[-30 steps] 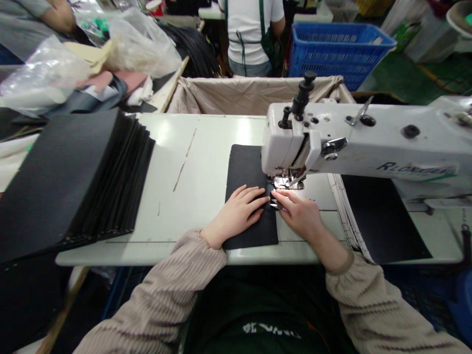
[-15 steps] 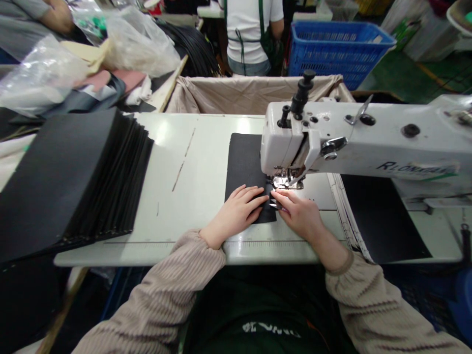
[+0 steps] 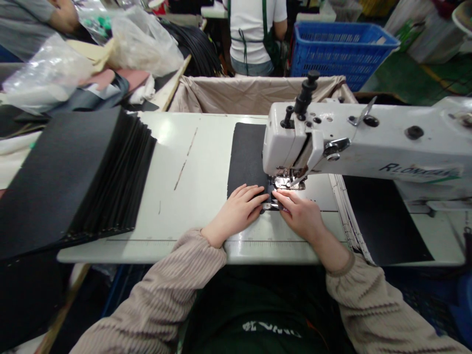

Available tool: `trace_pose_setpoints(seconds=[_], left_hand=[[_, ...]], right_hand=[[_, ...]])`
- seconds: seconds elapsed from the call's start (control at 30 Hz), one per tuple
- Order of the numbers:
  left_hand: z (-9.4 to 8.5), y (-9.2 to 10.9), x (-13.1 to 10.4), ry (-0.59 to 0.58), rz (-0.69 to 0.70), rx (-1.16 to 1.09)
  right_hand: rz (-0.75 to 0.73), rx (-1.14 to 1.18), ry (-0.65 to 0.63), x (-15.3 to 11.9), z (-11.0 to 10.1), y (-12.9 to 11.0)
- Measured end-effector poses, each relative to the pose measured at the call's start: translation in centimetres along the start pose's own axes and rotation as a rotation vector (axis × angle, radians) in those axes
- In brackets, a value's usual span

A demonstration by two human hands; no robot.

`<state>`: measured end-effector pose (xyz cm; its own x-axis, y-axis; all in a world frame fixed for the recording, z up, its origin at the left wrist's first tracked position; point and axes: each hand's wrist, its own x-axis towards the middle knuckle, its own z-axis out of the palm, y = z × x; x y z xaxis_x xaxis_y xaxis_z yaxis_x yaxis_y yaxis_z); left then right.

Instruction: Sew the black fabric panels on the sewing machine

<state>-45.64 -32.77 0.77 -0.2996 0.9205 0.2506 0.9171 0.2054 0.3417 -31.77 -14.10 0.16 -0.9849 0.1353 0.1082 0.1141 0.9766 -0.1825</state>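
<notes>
A black sheet (image 3: 246,155), perhaps leather or fabric, lies flat on the machine table, its right edge under the presser foot (image 3: 289,183) of a white sewing machine (image 3: 350,140). My left hand (image 3: 243,209) rests on the near part of this sheet with its fingers stretched out. Just in front of the presser foot, my right hand (image 3: 300,211) is curled at the sheet's right edge. Small pointed metal blades (image 3: 275,204), like those of thread snips, stick out from under its fingers; the rest of the tool is hidden in the palm.
A thick stack of black sheets (image 3: 73,172) stands at the left. More black pieces with pale edges (image 3: 383,216) lie right of the needle. Behind the table are a cloth-lined bin (image 3: 228,96), a blue crate (image 3: 332,49) and a person in a white shirt (image 3: 254,34). Plastic bags (image 3: 143,42) pile up at back left.
The black sheet has slid away from me under the presser foot, its near edge now close to my fingers. Both hands stay in nearly the same place.
</notes>
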Motion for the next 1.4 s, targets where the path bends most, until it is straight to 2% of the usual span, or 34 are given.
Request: trace_pose_setpoints(seconds=[0.53,0.7,0.9,1.4], left_hand=[[0.9,-0.6,0.8,-0.029,-0.115,0.047],[0.7,-0.7,1.4,-0.03,-0.136,0.069],[0.0,-1.0,2.2,-0.039,-0.124,0.102],[0.3,-1.0,2.4,-0.009,-0.117,0.088]], right_hand=[[-0.005,0.043,0.047,-0.1,0.1,0.2],[-0.005,0.058,0.052,-0.1,0.2,0.2],[-0.001,0.074,0.047,-0.1,0.1,0.2],[0.009,0.088,0.058,0.0,0.2,0.1]])
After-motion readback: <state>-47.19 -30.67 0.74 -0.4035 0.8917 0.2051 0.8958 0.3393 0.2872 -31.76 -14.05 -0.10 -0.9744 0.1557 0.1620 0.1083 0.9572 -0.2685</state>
